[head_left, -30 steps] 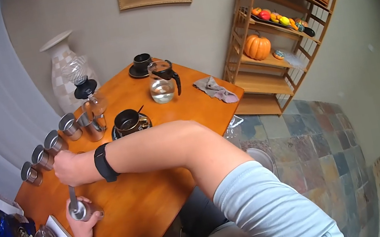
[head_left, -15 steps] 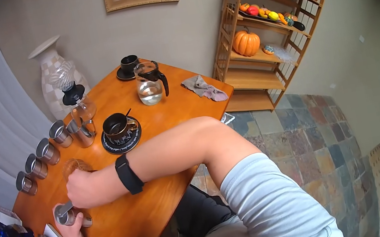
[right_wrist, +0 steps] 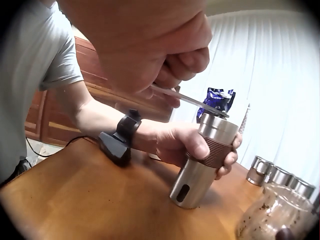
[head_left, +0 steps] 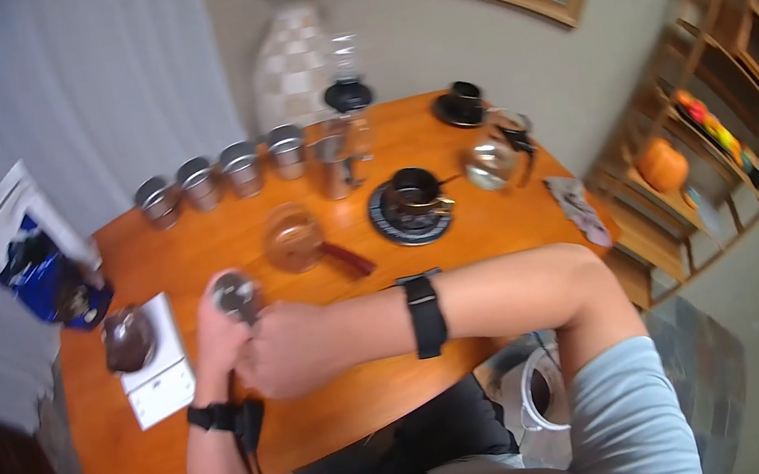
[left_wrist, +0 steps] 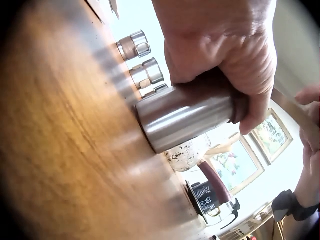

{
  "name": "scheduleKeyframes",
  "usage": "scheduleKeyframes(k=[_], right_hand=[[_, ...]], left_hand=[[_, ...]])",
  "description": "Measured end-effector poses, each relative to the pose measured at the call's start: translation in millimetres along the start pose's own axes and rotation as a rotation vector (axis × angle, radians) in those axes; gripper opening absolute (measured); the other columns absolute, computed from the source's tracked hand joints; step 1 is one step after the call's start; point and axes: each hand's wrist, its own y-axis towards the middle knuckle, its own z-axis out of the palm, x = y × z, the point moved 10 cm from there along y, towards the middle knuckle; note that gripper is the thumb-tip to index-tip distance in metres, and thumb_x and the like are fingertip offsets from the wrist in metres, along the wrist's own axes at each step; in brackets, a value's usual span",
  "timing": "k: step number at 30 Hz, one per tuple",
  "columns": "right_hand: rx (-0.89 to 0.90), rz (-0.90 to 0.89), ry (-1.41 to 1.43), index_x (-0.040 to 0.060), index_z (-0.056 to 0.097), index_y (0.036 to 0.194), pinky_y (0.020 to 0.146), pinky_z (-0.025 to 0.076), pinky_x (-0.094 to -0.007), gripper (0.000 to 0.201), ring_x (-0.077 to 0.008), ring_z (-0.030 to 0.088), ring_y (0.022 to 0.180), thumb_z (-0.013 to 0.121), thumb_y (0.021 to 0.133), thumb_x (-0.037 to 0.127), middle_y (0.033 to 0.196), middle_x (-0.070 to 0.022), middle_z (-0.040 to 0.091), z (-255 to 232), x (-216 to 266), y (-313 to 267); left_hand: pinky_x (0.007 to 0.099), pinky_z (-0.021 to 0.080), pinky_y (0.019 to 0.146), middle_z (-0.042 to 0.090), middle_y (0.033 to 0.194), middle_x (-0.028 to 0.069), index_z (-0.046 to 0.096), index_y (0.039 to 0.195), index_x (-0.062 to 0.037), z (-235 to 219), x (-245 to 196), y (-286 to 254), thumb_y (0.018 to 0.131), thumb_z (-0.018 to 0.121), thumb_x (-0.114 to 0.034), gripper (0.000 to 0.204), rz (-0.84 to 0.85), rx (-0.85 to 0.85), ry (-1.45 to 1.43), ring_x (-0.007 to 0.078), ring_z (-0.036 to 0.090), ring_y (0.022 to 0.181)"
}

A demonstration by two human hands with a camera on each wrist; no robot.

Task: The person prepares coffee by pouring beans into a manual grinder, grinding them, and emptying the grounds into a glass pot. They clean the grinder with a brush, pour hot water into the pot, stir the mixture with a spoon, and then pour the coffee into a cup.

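Observation:
A steel cylinder grinder [right_wrist: 192, 182] with a brown ribbed band stands slightly tilted at the table top in the right wrist view. The left hand [right_wrist: 182, 142] grips it round the band, thumb across the front. A flat metal crank arm [right_wrist: 187, 98] lies across its top. Curled round the crank's outer end is the right hand [right_wrist: 145, 50]; the knob, if any, is hidden. In the head view both hands meet near the table's front, the left hand [head_left: 221, 331] round the grinder [head_left: 234, 295], the right hand [head_left: 293, 349] just beside it.
A glass pot [head_left: 293, 237] with a dark red handle lies beyond the hands. Left are a white scale [head_left: 161, 392], a brown container [head_left: 129, 339] and a blue bag [head_left: 47, 280]. Behind stand several steel cups [head_left: 241, 168]; to the right, a black cup [head_left: 414, 192] and a glass jug [head_left: 489, 164].
The head view has swung left and tilted. The right hand has moved round with the crank, from beyond the grinder to its right side. The left hand keeps its grip.

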Motion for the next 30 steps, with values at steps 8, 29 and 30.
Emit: scheduleKeyframes(k=[8, 29, 30], right_hand=[[0.002, -0.087, 0.014, 0.0009, 0.058, 0.066, 0.043, 0.046, -0.0349, 0.017, -0.0227, 0.064, 0.052, 0.062, 0.070, 0.017, 0.055, -0.0106, 0.059, 14, 11, 51], [0.437, 0.398, -0.047, 0.0064, 0.074, 0.080, 0.066, 0.054, -0.0417, 0.027, -0.0304, 0.070, 0.080, 0.059, 0.089, 0.027, 0.079, -0.0136, 0.071, 66, -127, 100], [0.462, 0.436, -0.031, 0.0057, 0.074, 0.081, 0.067, 0.054, -0.0419, 0.031, -0.0309, 0.070, 0.081, 0.057, 0.091, 0.029, 0.079, -0.0149, 0.070, 66, -131, 98]], left_hand=[[0.0241, 0.043, 0.063, 0.053, 0.081, -0.0032, 0.053, 0.093, -0.0061, 12, -20, -10, 0.073, 0.074, 0.001, 0.030, -0.065, 0.127, -0.068, 0.0063, 0.047, 0.073], [0.0344, 0.046, 0.094, 0.065, 0.110, 0.0093, 0.056, 0.117, -0.0011, 26, -33, -6, 0.067, 0.083, -0.017, 0.059, 0.119, 0.245, 0.076, 0.0209, 0.061, 0.104], [0.0344, 0.046, 0.094, 0.065, 0.110, 0.0093, 0.056, 0.117, -0.0011, 26, -35, -6, 0.067, 0.083, -0.017, 0.059, 0.123, 0.237, 0.072, 0.0209, 0.061, 0.104]])
